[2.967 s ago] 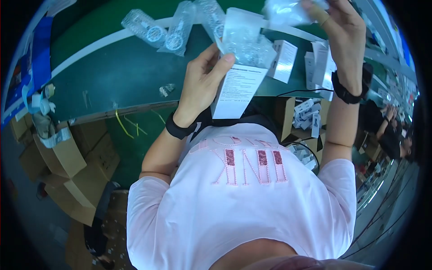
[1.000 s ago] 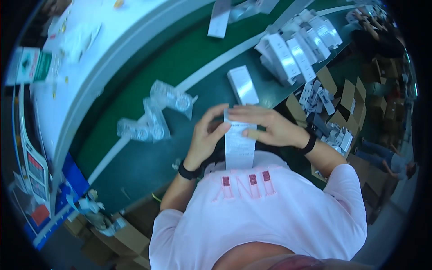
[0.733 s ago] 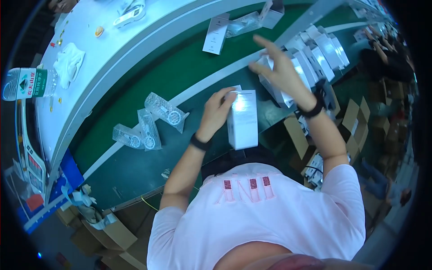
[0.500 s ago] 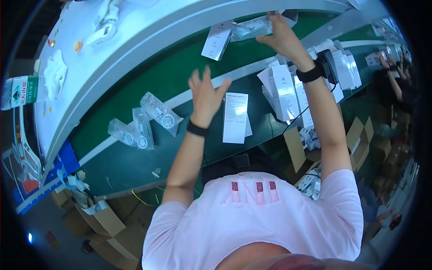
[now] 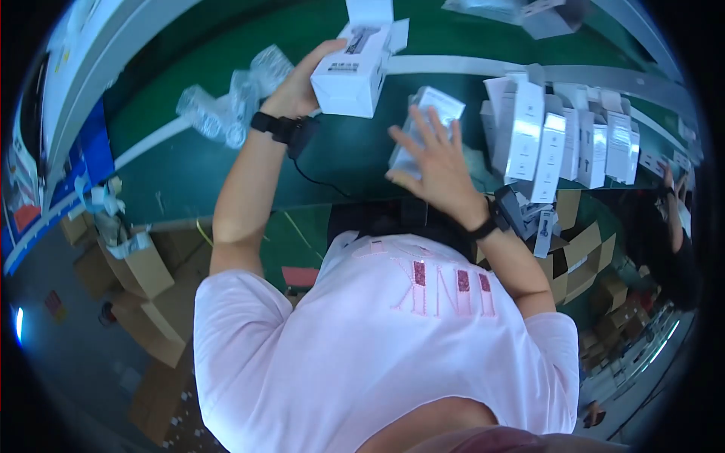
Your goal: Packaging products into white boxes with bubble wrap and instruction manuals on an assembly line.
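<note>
My left hand [image 5: 298,84] is wrapped round the side of an open white box [image 5: 349,84], raised over the green bench. The box's flaps stand up at its far end, and a dark picture is on its upper face. My right hand [image 5: 444,170] has its fingers spread over a white carton [image 5: 439,103] on the bench. The fingers hide part of that carton, and I cannot tell how firmly they touch it. Left of the raised box lie several clear bubble-wrap pouches [image 5: 236,106].
Several white cartons [image 5: 526,128] stand in a row at the right of the bench. More cartons [image 5: 555,19] lie at its far edge. Brown cardboard boxes [image 5: 585,260] are below on the right, others [image 5: 140,272] on the left. Another person's arm [image 5: 672,204] shows far right.
My view has turned. My left hand, empty before, now holds the open white box. My right hand has come back from the cartons at the far side to the carton close in front of me.
</note>
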`<state>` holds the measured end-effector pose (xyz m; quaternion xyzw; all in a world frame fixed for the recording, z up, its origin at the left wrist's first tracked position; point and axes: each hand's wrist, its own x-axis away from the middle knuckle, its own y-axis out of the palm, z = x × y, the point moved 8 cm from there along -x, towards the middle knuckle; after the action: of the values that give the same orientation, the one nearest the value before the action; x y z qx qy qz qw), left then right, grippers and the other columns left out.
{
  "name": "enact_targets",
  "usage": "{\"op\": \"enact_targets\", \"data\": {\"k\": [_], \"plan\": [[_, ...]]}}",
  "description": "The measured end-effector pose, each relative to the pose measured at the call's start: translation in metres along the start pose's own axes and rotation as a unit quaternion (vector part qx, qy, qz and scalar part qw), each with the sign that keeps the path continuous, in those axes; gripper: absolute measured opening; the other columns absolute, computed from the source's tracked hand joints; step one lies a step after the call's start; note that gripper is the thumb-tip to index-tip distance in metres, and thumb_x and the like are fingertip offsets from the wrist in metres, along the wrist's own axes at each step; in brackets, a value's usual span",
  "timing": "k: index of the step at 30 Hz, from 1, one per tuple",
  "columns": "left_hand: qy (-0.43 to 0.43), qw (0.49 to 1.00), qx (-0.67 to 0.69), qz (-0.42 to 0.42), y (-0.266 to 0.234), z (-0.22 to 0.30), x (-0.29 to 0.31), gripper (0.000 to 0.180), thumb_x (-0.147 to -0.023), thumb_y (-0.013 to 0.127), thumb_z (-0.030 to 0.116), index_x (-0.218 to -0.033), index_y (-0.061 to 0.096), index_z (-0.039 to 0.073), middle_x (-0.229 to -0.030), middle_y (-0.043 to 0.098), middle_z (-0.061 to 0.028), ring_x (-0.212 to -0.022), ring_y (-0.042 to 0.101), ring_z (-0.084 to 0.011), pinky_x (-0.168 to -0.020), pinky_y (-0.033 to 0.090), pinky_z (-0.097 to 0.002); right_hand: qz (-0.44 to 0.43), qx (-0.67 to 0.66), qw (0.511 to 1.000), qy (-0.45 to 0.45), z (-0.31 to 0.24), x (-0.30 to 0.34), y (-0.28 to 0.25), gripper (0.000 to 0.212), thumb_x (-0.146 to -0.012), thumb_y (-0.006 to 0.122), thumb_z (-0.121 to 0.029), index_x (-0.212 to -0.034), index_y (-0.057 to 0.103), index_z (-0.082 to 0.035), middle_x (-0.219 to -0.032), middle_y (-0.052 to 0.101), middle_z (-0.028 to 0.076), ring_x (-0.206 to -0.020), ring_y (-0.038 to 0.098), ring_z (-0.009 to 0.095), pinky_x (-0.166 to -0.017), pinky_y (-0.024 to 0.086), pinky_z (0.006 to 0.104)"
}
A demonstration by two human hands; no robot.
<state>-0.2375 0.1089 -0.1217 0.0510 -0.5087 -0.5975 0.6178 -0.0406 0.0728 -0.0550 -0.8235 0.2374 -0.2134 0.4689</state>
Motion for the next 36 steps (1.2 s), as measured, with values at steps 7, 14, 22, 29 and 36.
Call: {"op": "enact_targets", "data": {"k": [7,14,22,29,36], "plan": [[-0.115,0.922,0.364,-0.066,-0.035,-0.099,0.091,0.054,-0.091,0.055,0.042,-0.13,0.052,0.005,-0.122,0.06,-0.0129,-0.108,0.061,-0.0286,-0.091,0.052,-0.0455,0.027,-0.009,0.999,-0.028,0.019,0.002,0.007,0.046,-0.083,0.064,-0.019,-0.128,0.058,-0.017,-0.151,0.032,0.011,-0.143,0.021,0.033,-0.114,0.01,0.0555],[-0.075,0.967,0.245,0.012,-0.076,-0.126,0.167,0.057,-0.09,0.061,0.035,-0.135,0.046,0.004,-0.124,0.059,-0.0117,-0.106,0.062,-0.0203,-0.093,0.049,-0.0358,0.187,-0.079,0.978,0.053,-0.033,-0.07,-0.043,0.042,-0.085,0.067,-0.018,-0.126,0.059,-0.01,-0.128,0.058,0.014,-0.117,0.056,0.032,-0.091,0.049,0.0381],[0.097,0.82,-0.529,0.193,-0.183,-0.106,0.207,0.091,-0.07,0.079,0.026,-0.145,0.033,0.003,-0.122,0.053,-0.0196,-0.103,0.056,-0.0252,-0.088,0.045,-0.0326,0.025,-0.054,0.986,0.154,-0.079,-0.243,0.115,0.086,-0.066,0.081,-0.038,-0.128,0.042,0.006,-0.107,0.062,0.029,-0.1,0.062,0.04,-0.084,0.051,0.0432],[0.378,0.743,-0.45,0.32,-0.101,-0.024,0.234,0.102,-0.07,0.082,0.031,-0.144,0.023,-0.005,-0.135,0.034,-0.0329,-0.123,0.039,-0.0445,-0.105,0.032,-0.0447,0.105,-0.175,0.969,0.14,-0.103,-0.213,0.064,0.064,-0.071,0.076,-0.02,-0.123,0.047,0.004,-0.108,0.064,0.021,-0.097,0.064,0.032,-0.083,0.051,0.0365],[0.393,0.911,-0.121,-0.011,-0.04,0.001,0.232,0.084,-0.075,0.073,0.015,-0.145,0.03,-0.001,-0.136,0.047,-0.0127,-0.126,0.046,-0.0217,-0.105,0.035,-0.0339,0.2,-0.33,0.922,-0.029,-0.206,-0.095,-0.079,0.094,-0.067,0.084,-0.028,-0.143,0.035,-0.003,-0.128,0.053,0.014,-0.087,0.06,0.018,-0.075,0.049,0.03]]}}
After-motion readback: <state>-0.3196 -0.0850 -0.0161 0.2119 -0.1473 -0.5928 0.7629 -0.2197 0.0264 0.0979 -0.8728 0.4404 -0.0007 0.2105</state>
